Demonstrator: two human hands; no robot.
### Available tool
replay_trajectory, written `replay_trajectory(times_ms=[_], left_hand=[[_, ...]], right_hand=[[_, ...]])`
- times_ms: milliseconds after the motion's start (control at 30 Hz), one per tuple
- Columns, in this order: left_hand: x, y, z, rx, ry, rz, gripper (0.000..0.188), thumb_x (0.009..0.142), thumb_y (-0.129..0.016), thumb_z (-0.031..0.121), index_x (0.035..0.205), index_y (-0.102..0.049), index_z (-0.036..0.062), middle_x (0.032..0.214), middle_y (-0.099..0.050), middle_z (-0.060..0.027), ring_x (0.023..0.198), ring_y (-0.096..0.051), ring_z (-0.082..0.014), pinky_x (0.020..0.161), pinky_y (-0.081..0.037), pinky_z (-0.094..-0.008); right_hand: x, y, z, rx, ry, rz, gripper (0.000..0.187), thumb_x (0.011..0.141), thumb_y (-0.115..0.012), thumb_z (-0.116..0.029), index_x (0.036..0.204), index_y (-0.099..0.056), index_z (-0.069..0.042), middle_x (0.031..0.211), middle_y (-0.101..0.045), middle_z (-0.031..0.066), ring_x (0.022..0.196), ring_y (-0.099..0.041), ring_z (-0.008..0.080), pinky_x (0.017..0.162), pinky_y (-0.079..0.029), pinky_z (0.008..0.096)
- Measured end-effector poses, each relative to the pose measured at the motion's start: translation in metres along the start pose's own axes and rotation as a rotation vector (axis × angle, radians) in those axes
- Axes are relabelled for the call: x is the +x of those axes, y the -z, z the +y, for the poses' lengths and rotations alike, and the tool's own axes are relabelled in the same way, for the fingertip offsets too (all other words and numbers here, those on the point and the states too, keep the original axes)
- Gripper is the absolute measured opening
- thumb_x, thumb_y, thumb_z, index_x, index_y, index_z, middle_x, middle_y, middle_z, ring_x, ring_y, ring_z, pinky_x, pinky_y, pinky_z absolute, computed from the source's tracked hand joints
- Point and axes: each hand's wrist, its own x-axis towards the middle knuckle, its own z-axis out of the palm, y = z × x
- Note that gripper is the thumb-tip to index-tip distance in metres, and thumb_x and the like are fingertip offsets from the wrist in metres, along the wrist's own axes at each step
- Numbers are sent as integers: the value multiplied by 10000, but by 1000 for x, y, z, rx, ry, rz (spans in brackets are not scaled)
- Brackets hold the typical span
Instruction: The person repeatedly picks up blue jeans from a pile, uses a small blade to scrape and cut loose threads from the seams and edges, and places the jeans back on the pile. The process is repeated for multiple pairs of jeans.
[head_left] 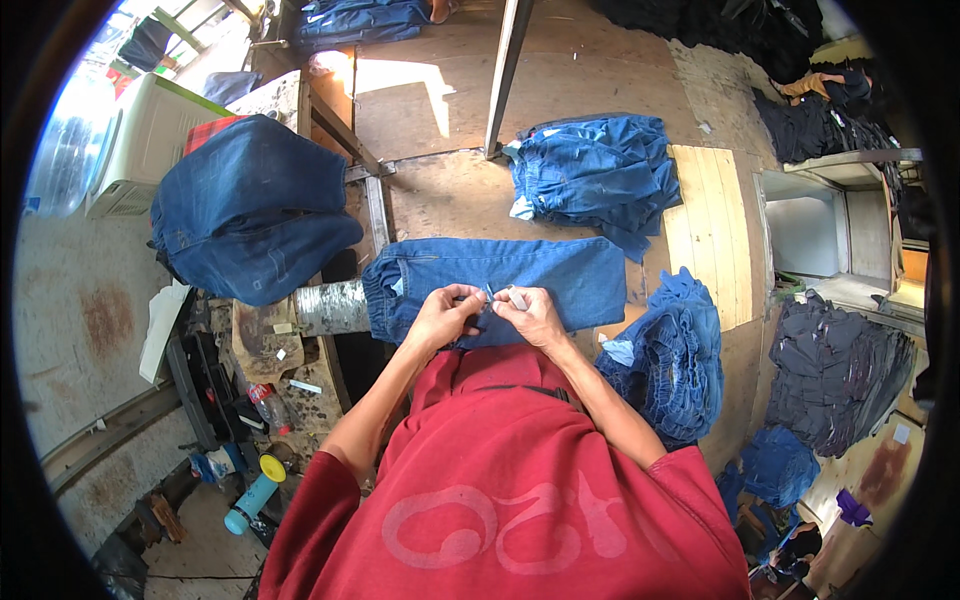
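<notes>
In right hand (535,318): narrow pinch on small pale item (517,297), kind unclear. In left hand (443,317): fingers narrowed, contents indistinct. Directly beneath fingertips: folded blue jeans (565,270). Possible drop of item onto denim through loosened pinch.

Daylight glares white from the far left, washing out the big bottle (68,150), and a hard-edged sunny patch lies on the far boards (415,90). The middle jeans (560,285) are evenly lit; dark clothes (720,30) far right sink into shadow. Straight lines bow toward the sides, where detail seems softer.
</notes>
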Motion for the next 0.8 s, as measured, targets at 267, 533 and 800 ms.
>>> replay_trajectory(times_ms=[267,533,800], left_hand=[[6,-1,-10,-205,63,10,221,1135,-621,277,1141,-680,65,970,-696,-7,715,-637,-90,664,-618,-301],[4,-4,5,50,18,2,215,1110,-664,278,1132,-707,69,887,-683,14,673,-613,-71,648,-611,-262],[-3,-6,-6,-200,87,48,222,1118,-649,288,1150,-687,71,916,-690,-7,618,-589,-74,606,-582,-248]], right_hand=[[-1,5,-10,-100,23,-19,210,975,-791,-187,1050,-818,7,820,-720,-34,740,-591,42,656,-482,264],[4,7,-7,-114,-4,-48,216,987,-780,-187,1053,-820,14,856,-741,-12,779,-621,54,687,-501,271],[3,7,-21,2,-179,-25,262,980,-798,-263,1034,-833,-10,841,-722,-13,742,-609,79,677,-489,276]])
